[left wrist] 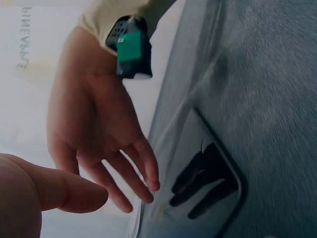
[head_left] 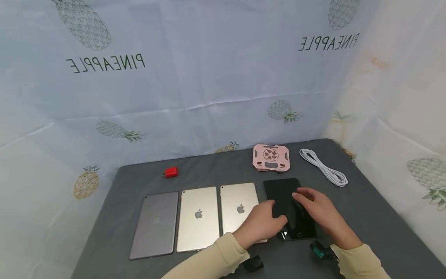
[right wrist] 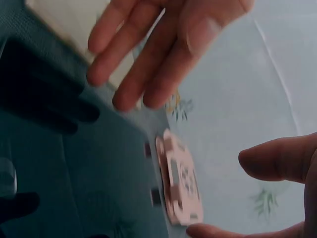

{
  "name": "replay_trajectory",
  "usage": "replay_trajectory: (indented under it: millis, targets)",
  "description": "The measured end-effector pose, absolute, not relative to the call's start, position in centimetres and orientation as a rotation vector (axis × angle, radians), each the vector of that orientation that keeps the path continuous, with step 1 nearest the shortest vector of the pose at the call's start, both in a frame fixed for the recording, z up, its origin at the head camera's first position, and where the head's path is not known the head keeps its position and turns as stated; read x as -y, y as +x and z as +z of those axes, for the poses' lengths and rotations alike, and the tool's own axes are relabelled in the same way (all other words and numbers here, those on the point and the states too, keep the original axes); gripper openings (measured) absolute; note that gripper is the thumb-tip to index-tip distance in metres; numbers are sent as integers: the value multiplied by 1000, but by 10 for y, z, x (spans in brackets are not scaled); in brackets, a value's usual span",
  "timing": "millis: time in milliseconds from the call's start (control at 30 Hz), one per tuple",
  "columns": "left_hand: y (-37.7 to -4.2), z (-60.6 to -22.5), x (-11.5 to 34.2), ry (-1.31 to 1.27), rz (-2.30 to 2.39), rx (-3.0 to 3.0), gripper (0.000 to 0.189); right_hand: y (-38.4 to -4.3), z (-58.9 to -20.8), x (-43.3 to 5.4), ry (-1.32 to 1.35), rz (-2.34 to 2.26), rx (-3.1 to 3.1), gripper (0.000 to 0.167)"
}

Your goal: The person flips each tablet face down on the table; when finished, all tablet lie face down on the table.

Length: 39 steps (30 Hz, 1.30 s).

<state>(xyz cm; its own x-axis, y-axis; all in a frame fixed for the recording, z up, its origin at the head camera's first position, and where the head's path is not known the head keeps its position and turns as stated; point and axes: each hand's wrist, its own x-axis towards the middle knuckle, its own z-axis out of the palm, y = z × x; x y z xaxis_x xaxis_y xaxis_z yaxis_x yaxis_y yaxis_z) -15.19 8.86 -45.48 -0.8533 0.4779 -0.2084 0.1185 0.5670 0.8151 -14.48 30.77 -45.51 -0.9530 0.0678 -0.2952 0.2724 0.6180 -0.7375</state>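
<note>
A tablet [head_left: 278, 190] lies with its black glossy screen up at the right end of a row. Over its left side hovers my left hand [head_left: 263, 221], fingers and thumb spread. My right hand [head_left: 322, 211] is above its right side with loosely bent fingers. Nothing is held by either hand. The wrist views show both hands apart from the screen, mirrored in the glass. A gold tablet [head_left: 237, 193], back up, sits partly beneath my left hand. Left of it are another gold tablet [head_left: 198, 232] and a grey tablet [head_left: 153, 240], also backs up.
Behind the row stand a pink vented stand [head_left: 261, 155] and a red charger plug [head_left: 171, 172]. A bundled white cable [head_left: 324, 168] lies at the right. The grey tabletop [head_left: 104, 240] meets a pineapple-print curtain [head_left: 195, 69] at the back and sides.
</note>
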Motion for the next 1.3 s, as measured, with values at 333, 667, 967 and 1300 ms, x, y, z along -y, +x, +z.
replay_trajectory:
  millis: [333,667,967,1300]
  targets:
    - [-150,-456,-115,457,992,-2505,69,-151,-464,-335,356,-1175,-2549,77]
    - [-153,-449,-119,433,1054,-2446,56,-154,-463,-341,407,-1308,-2419,82]
    - [-155,-446,-117,399,1119,-2369,61,-155,-463,-343,401,-1413,-2325,83]
    - [-161,-442,-112,297,1138,-2334,84,-150,-449,-347,271,-1513,-2368,69]
